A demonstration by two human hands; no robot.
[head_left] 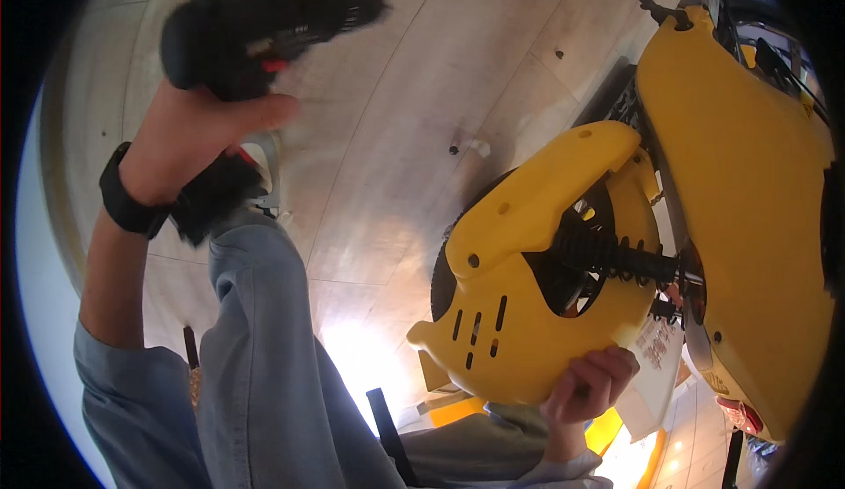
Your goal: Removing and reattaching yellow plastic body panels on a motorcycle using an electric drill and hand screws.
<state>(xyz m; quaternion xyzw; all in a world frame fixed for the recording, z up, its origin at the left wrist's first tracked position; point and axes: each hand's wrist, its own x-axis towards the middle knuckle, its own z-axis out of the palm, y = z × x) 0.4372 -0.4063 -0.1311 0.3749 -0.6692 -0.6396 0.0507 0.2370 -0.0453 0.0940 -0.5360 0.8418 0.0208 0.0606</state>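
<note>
My left hand point(189, 132), with a dark band on its wrist, is closed round the grip of a black cordless drill with red parts point(264, 36). The drill is raised at the upper left, slightly blurred, its front end pointing right and away from the scooter. On the right, a yellow plastic wheel cover point(537, 339) with slots lies over the wheel beside the black coil-spring shock absorber point(629, 256). My right hand point(590, 388) grips the cover's lower edge with curled fingers; part of the fingers is hidden.
The yellow scooter body point(739, 163) fills the right side, with a red tail light point(739, 414) at its lower end. Small dark round pieces point(454, 149) are on the plank floor point(378, 93). A white box point(656, 370) stands behind my right hand. My bent leg point(264, 330) is at lower left.
</note>
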